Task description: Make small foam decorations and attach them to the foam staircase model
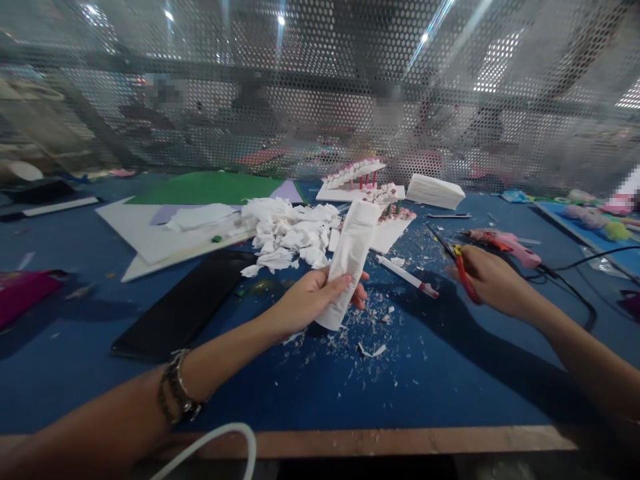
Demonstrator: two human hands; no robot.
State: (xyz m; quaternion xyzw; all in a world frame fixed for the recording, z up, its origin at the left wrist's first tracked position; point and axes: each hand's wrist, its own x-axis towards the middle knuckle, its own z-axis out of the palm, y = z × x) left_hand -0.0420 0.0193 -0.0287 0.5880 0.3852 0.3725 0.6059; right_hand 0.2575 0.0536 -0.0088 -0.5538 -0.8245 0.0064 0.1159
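Note:
My left hand (320, 293) grips a long folded strip of white tissue (354, 240), tilted upright above the tabletop, thumb across its front. To the right, my right hand (487, 277) is closed around scissors (465, 273) with red and yellow handles, their dark blades pointing up and left, apart from the tissue. Behind the strip lies a heap of torn white tissue pieces (293, 233). A white stick with a red end (407, 275) rests on the table between the hands, among small paper scraps (373, 350).
Pink hot-glue gun (505, 247) with a black cord lies at right. White models with pink trim (355, 175) and a tissue stack (435, 191) stand behind. A black flat slab (185, 307), white boards (135, 230) and green sheet (205, 188) occupy the left. Perforated metal screen (320, 87) closes the back.

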